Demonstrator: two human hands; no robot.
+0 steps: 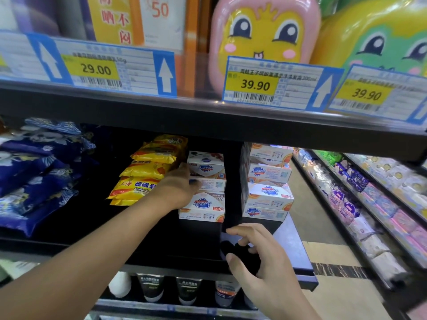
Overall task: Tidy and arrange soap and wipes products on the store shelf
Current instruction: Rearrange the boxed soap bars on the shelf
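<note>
A stack of white Safeguard soap boxes (206, 185) stands in the middle of the black shelf (161, 250). My left hand (179, 187) reaches in from the left and grips the stack's left side, thumb up by the top box and fingers curled over the front of the middle box. A second stack of the same boxes (268, 185) stands to the right, apart from the first. My right hand (254, 255) hovers over the shelf's front edge with loosely curled fingers and holds nothing. Yellow sulfur soap packs (143, 176) lie piled just left of my left hand.
Dark blue wipes packs (39, 176) are heaped at the far left. The upper shelf lip carries price tags (254, 85) under cartoon-faced bottles (263, 31). Tubes (150, 287) stand on the shelf below. Another aisle's shelves (369, 204) run off to the right.
</note>
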